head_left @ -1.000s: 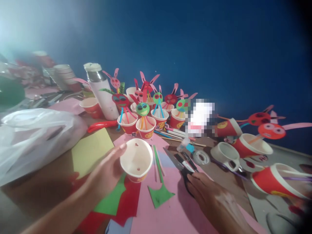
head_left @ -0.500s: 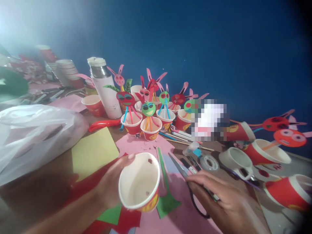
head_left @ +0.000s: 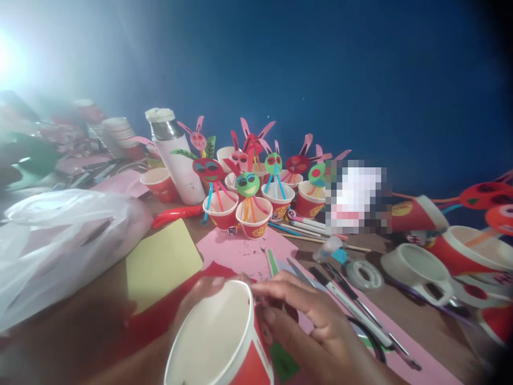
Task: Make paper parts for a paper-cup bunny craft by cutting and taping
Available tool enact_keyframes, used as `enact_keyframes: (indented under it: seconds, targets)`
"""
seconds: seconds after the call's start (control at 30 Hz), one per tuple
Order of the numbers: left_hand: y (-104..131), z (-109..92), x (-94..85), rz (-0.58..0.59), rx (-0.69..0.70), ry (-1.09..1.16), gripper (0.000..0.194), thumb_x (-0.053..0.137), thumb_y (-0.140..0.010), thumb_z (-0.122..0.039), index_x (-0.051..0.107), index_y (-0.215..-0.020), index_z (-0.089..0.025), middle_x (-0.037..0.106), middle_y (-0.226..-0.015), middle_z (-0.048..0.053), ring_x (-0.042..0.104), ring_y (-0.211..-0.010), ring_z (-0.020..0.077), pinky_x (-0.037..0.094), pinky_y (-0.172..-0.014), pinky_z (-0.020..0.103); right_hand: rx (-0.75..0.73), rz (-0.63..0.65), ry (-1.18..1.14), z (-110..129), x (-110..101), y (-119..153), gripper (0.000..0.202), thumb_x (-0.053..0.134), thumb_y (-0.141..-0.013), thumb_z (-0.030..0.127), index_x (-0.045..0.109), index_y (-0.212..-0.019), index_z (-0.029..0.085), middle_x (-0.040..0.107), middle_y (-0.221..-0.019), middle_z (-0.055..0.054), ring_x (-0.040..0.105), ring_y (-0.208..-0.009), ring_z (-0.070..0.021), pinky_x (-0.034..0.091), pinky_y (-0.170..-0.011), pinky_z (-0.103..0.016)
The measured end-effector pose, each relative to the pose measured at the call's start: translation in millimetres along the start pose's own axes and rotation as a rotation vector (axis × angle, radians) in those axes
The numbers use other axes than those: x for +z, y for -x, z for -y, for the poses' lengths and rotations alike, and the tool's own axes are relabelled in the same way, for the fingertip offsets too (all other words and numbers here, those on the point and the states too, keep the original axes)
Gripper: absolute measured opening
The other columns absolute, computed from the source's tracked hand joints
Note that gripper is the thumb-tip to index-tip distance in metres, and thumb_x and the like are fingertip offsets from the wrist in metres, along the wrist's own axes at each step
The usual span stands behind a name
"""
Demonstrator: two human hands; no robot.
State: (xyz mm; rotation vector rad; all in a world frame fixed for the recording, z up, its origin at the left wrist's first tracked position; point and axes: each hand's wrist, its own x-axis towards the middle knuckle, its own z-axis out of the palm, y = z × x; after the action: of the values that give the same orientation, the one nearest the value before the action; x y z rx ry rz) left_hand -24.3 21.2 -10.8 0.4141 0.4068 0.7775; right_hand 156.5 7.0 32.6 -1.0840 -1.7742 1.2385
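A red-and-white paper cup [head_left: 212, 331] is tilted close in front of me, its mouth facing up and toward me. My left hand [head_left: 200, 297] wraps the cup's far left side, its fingers partly hidden behind the rim. On the right, my right hand [head_left: 308, 326] has bent fingers against the cup's wall near the rim; I cannot make out anything small between them. Scissors [head_left: 302, 274] lie on pink paper [head_left: 246, 248], partly under the right hand. Beneath that hand shows a green paper piece [head_left: 284, 363].
Several cups with paper rabbit-like heads on straws, one a green head [head_left: 247, 184], stand behind. A white bottle [head_left: 180, 166], plastic bag [head_left: 72, 240] and yellow paper [head_left: 164, 262] are leftward. Pens [head_left: 352, 310], clear tape [head_left: 364, 275] and a mug [head_left: 417, 267] lie rightward.
My right hand has left the scissors and come left to the cup. The cup has come nearer and lower, turned in my left hand. The view has shifted slightly.
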Motion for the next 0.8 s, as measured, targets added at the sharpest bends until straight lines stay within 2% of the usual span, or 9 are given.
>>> enact_keyframes:
  seconds: [0.1,0.2,0.3,0.4,0.5,0.57,0.67,0.73,0.8]
  targets:
    - [2,2,-0.1,-0.018,-0.023,0.005,0.031,0.057,-0.073,-0.042,0.063,-0.075,-0.012,0.055,-0.069,0.004,0.051,-0.065,0.0157,0.039,-0.066,0.028,0.045,0.026,-0.022,0,-3,1,0.018,0.052,-0.086,0.016,0.067,-0.093,0.022,0.061,-0.084,0.000,0.059,-0.079,-0.0137,0.045,-0.070,-0.023]
    - [2,3,5.0,-0.063,-0.010,-0.028,0.030,0.055,-0.074,-0.044,0.061,-0.076,-0.014,0.054,-0.068,0.003,0.050,-0.065,0.0151,0.039,-0.065,0.028,0.012,0.031,0.003,-3,-6,2,0.015,0.052,-0.087,0.016,0.065,-0.085,0.022,0.060,-0.084,0.001,0.057,-0.076,-0.0130,0.043,-0.069,-0.022]
    - [2,3,11.6,-0.169,0.039,-0.099,0.030,0.059,-0.072,-0.045,0.061,-0.077,-0.016,0.056,-0.070,0.003,0.052,-0.065,0.0154,0.040,-0.064,0.027,-0.028,0.040,0.024,-5,-7,2,0.017,0.048,-0.091,0.022,0.064,-0.091,0.024,0.060,-0.088,0.000,0.056,-0.080,-0.0136,0.041,-0.072,-0.023]
    - [4,4,14.7,-0.288,0.121,-0.266,0.031,0.058,-0.075,-0.046,0.062,-0.086,-0.017,0.060,-0.075,0.003,0.053,-0.068,0.0161,0.041,-0.063,0.027,-0.049,0.065,0.053,-5,-8,2,0.022,0.041,-0.094,0.029,0.062,-0.094,0.024,0.060,-0.091,-0.001,0.056,-0.084,-0.0156,0.041,-0.074,-0.026]
    - [8,6,12.8,-0.330,0.247,-0.506,0.033,0.054,-0.081,-0.046,0.060,-0.103,-0.021,0.063,-0.090,0.004,0.055,-0.078,0.0173,0.042,-0.067,0.026,-0.033,0.059,0.112,-4,-9,0,0.017,0.050,-0.089,0.035,0.062,-0.094,0.024,0.060,-0.093,-0.001,0.055,-0.086,-0.0185,0.041,-0.074,-0.028]
    - [10,8,10.1,-0.320,0.288,-0.612,0.033,0.052,-0.084,-0.043,0.057,-0.111,-0.024,0.062,-0.101,0.004,0.055,-0.087,0.0181,0.042,-0.072,0.025,-0.012,0.047,0.160,-4,-10,-4,0.017,0.057,-0.085,0.033,0.062,-0.098,0.024,0.060,-0.095,-0.001,0.056,-0.088,-0.0197,0.041,-0.075,-0.028]
    - [10,11,6.7,-0.215,0.267,-0.655,0.033,0.053,-0.085,-0.039,0.055,-0.116,-0.026,0.061,-0.109,0.004,0.053,-0.098,0.0203,0.042,-0.079,0.026,0.017,0.032,0.214,-6,-13,-10,0.016,0.051,-0.088,0.027,0.065,-0.093,0.021,0.062,-0.088,-0.002,0.057,-0.083,-0.0179,0.041,-0.073,-0.027]
    - [9,12,5.9,-0.159,0.244,-0.664,0.035,0.055,-0.084,-0.037,0.055,-0.117,-0.025,0.060,-0.110,0.004,0.053,-0.099,0.0204,0.042,-0.080,0.026,0.034,0.009,0.225,-9,-15,-13,0.020,0.048,-0.090,0.025,0.066,-0.087,0.020,0.064,-0.082,-0.001,0.058,-0.078,-0.0164,0.041,-0.070,-0.027]
    - [7,12,5.9,-0.164,0.206,-0.660,0.034,0.056,-0.084,-0.037,0.056,-0.115,-0.024,0.061,-0.105,0.004,0.054,-0.092,0.0176,0.042,-0.076,0.024,0.062,0.001,0.238,-13,-15,-14,0.021,0.048,-0.089,0.024,0.066,-0.081,0.019,0.065,-0.078,-0.001,0.057,-0.074,-0.0155,0.041,-0.067,-0.026]
